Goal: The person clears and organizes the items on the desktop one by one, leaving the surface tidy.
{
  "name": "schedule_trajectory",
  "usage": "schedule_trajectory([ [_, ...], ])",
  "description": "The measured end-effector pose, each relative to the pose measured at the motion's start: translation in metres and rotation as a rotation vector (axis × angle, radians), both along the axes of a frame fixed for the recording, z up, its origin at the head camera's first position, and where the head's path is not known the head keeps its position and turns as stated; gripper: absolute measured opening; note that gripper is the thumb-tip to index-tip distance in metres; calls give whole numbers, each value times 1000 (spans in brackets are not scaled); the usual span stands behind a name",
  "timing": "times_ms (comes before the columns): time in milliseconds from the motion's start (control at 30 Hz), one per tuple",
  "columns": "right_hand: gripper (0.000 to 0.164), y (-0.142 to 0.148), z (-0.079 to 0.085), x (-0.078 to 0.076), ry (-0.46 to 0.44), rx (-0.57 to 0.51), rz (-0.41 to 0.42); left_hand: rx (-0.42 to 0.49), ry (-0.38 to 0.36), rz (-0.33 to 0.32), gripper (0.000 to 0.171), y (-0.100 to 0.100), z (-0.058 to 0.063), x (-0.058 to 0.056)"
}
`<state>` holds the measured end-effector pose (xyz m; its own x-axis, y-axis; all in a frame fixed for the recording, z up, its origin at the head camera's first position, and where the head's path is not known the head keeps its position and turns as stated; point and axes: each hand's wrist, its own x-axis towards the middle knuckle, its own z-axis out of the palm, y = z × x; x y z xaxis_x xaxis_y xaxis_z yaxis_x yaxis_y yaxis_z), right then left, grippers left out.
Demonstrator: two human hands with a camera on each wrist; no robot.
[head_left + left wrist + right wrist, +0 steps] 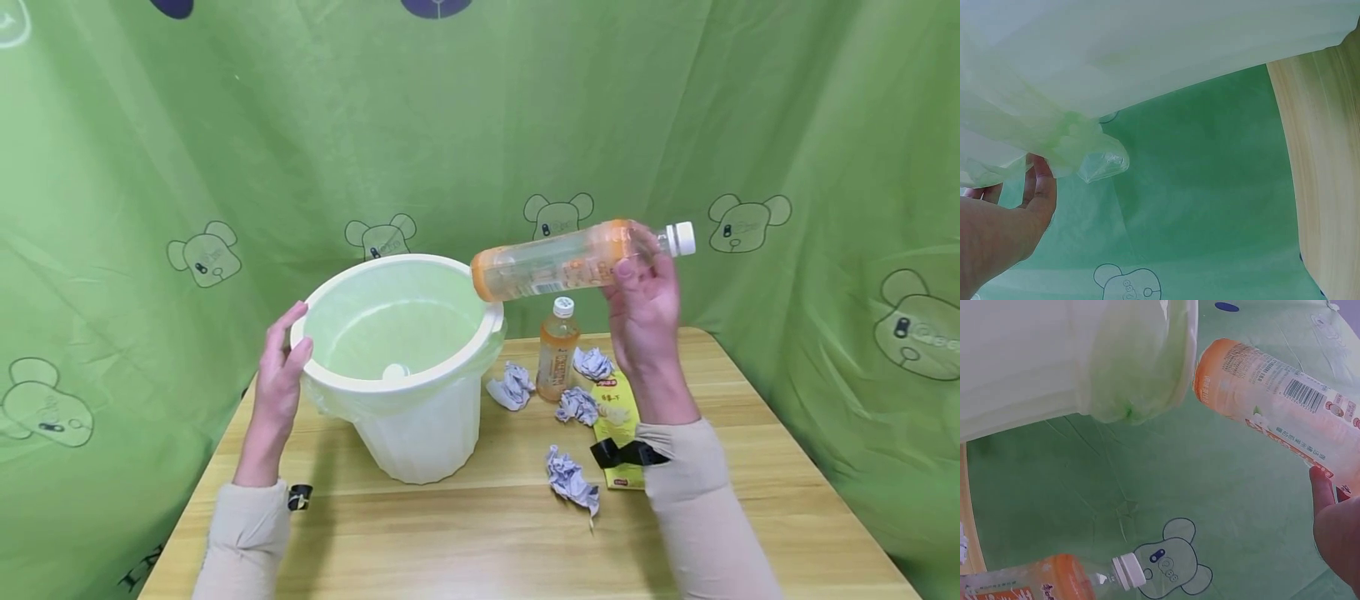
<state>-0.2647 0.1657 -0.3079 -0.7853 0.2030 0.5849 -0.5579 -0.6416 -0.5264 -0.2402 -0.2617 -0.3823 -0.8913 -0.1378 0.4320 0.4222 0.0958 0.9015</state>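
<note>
A white trash bin with a thin green liner bag stands tilted toward me on the table. My left hand grips its rim at the left; in the left wrist view, fingers touch the bag's overhang. My right hand holds an orange-labelled plastic bottle near its neck. The bottle lies nearly level, its base by the bin's right rim and its white cap pointing right. Inside the bin a white cap shows; the rest of that thing is hidden by the rim.
Right of the bin a second orange-labelled bottle stands upright. Several crumpled papers lie around it, beside a yellow packet partly hidden by my right arm. A green curtain hangs behind the wooden table.
</note>
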Motion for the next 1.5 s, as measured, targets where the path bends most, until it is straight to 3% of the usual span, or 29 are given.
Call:
schedule_trajectory([
  [467, 52, -25, -5, -7, -86, 153, -2, -1, -2, -1, 58, 0, -2, -1],
  [767, 61, -48, -11, -13, -93, 368, -52, -1, -7, 6, 58, -1, -1, -1],
  [1200, 64, -84, -11, -10, -68, 629, -11, 0, -14, 11, 58, -1, -2, -2],
  [1500, 63, -90, -15, -10, -68, 744, 2, -4, -6, 11, 57, 0, -3, -2],
])
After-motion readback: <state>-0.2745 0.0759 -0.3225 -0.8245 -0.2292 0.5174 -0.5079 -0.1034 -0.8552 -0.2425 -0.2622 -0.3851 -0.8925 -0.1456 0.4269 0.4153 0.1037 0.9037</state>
